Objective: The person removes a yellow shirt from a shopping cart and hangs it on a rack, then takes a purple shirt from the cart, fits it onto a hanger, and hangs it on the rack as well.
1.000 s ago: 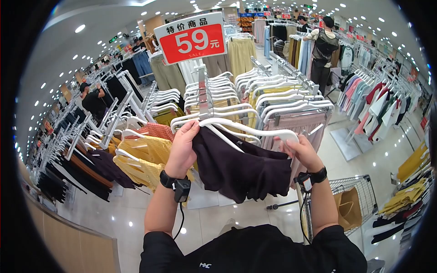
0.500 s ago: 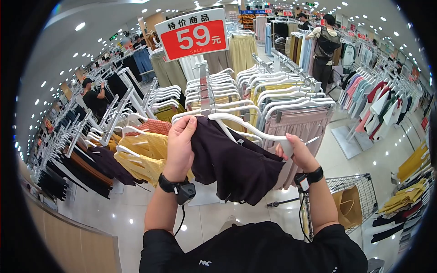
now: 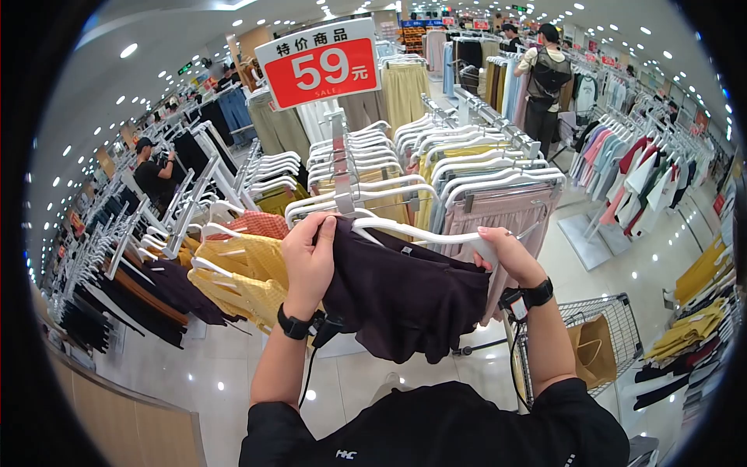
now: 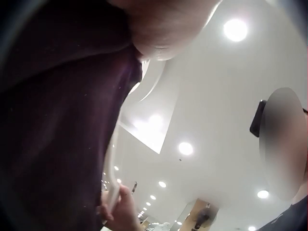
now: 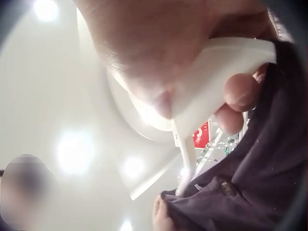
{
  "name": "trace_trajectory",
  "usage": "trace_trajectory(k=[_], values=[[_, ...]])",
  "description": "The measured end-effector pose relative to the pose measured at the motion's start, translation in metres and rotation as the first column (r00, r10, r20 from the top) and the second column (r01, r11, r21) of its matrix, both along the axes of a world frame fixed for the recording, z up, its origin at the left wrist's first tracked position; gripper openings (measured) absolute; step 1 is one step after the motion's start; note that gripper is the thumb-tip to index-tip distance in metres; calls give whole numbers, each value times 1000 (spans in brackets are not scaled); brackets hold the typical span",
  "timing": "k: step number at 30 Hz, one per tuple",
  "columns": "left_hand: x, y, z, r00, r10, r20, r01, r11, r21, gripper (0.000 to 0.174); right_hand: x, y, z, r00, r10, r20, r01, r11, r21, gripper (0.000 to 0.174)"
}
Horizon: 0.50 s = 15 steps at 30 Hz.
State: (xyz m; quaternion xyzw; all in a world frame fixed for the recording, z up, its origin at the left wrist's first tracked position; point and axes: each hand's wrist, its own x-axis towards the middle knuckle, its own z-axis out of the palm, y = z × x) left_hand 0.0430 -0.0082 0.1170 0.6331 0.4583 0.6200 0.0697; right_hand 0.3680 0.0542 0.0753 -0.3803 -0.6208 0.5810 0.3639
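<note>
A dark purple garment (image 3: 405,296) hangs loosely between my hands, its lower part bunched in folds. At its upper left edge, my left hand (image 3: 306,261) pinches the cloth between thumb and fingers. My right hand (image 3: 510,258) grips the wide right end of a white hanger (image 3: 424,233), with the thumb on top. The hanger's bar runs behind the garment's top edge, and its left part is covered by cloth. In the right wrist view, fingertips (image 5: 240,94) curl round the hanger and a small button (image 5: 228,188) shows on the cloth.
Just ahead stands a rack with pink trousers (image 3: 506,210) and several white hangers, under a red and white price sign (image 3: 319,66). Yellow tops (image 3: 241,265) hang at left. A shopping cart (image 3: 626,331) holding a brown paper bag (image 3: 593,350) is at my right. Other people stand farther back.
My left hand has drawn the garment's left edge away from the hanger's end, slightly left and down. The garment sags lower now. My right hand keeps its grip on the hanger.
</note>
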Motion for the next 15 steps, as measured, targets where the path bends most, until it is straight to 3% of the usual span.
trace_trajectory(k=[1,3,7,8,9,12,14,15], values=[[0,-1,2,996,31,-88,-32,999,-18,16,1,1,1,1000,-9,2,9,1000,-2,46],[2,0,2,992,7,-124,-8,1000,-3,15,0,3,2,940,50,339,-72,996,52,47],[8,-5,7,978,-41,-205,31,998,-52,13,-2,-2,15,979,0,204,-13,998,62,51],[10,-6,6,961,-101,-259,86,994,-69,12,-2,-2,21,999,-14,45,11,998,69,50],[12,-7,5,961,-104,-257,88,993,-74,12,2,-3,30,1000,-23,11,22,998,67,47],[17,-9,-1,933,-220,-284,153,958,-241,14,3,0,41,987,44,157,-68,986,153,45],[14,-7,-8,933,-221,-283,156,959,-235,15,-1,0,48,950,31,312,-85,983,161,47],[12,-7,-11,935,-214,-281,153,962,-225,16,0,0,52,972,6,236,-37,991,127,46]])
